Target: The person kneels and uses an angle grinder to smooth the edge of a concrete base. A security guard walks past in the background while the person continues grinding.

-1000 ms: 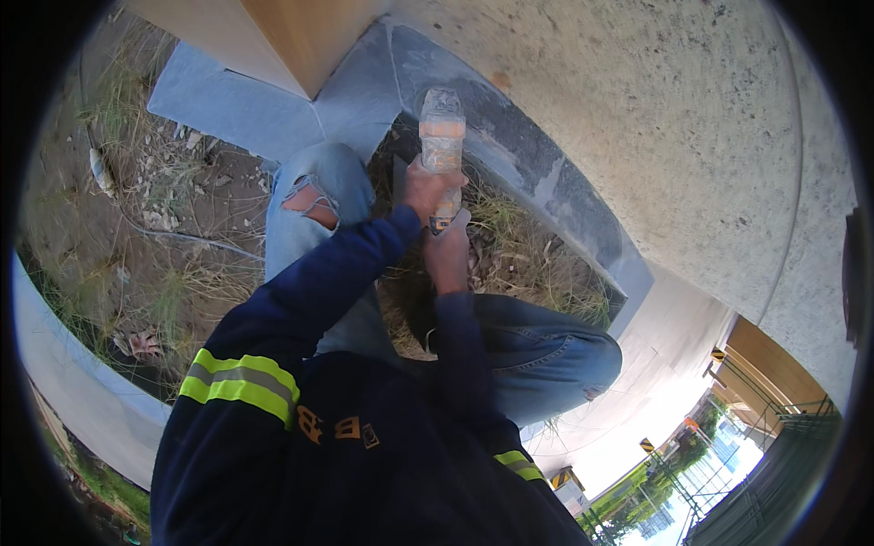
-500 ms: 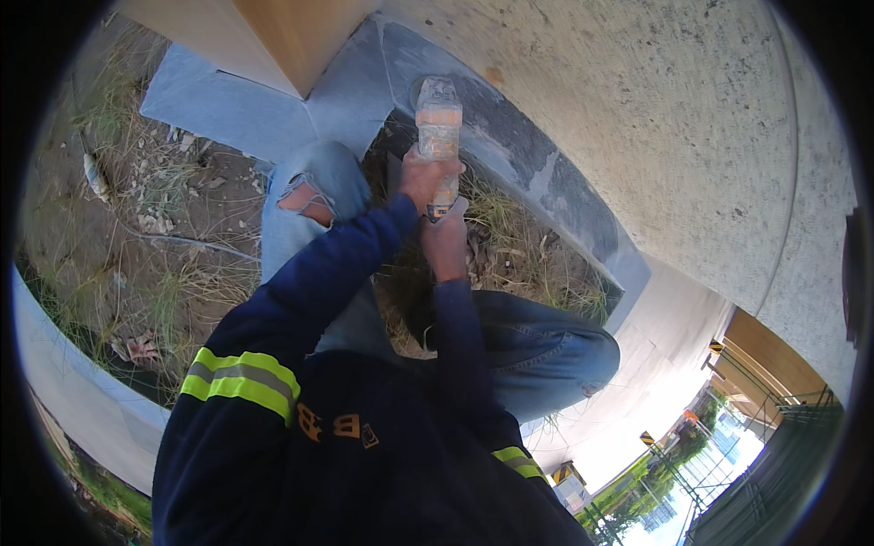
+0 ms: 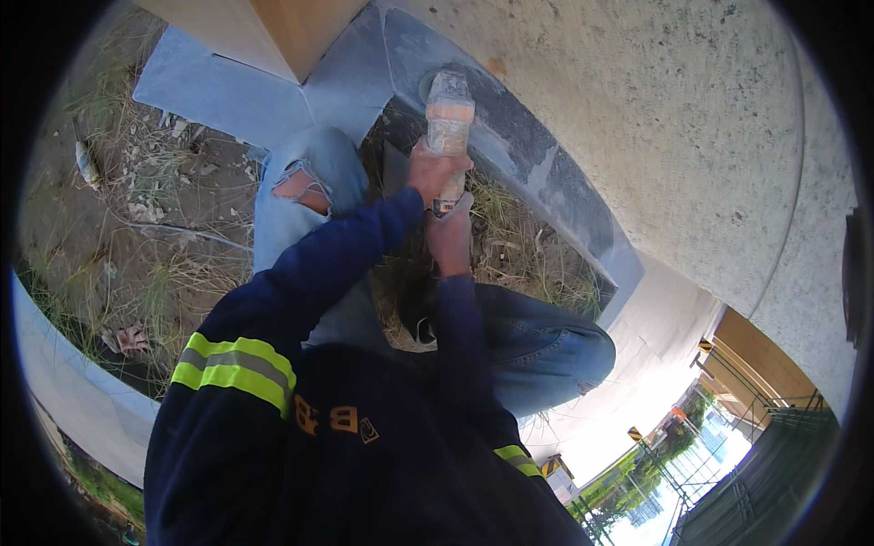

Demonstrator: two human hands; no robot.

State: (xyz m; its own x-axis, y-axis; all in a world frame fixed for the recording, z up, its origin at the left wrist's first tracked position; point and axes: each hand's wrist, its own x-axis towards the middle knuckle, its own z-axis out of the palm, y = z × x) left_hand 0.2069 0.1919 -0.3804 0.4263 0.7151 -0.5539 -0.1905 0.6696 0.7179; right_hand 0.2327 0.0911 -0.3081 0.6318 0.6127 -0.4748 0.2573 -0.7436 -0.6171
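While both hands grip it, a clear plastic bottle point(image 3: 449, 118) points at the grey ledge point(image 3: 537, 164).
Left hand point(image 3: 435, 173) clasps its middle; right hand point(image 3: 452, 235) closes around its lower end.

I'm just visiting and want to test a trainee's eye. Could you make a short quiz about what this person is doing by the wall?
1. True or false: both hands hold the bottle.
2. What lies under the bottle's far end? A. dry grass B. the grey strip at the foot of the wall C. the knee
3. Fill in: the jeans are ____ at the left knee.

Key:
1. True: the left hand grips it higher up, and the right hand is at its near end.
2. B.
3. Torn.
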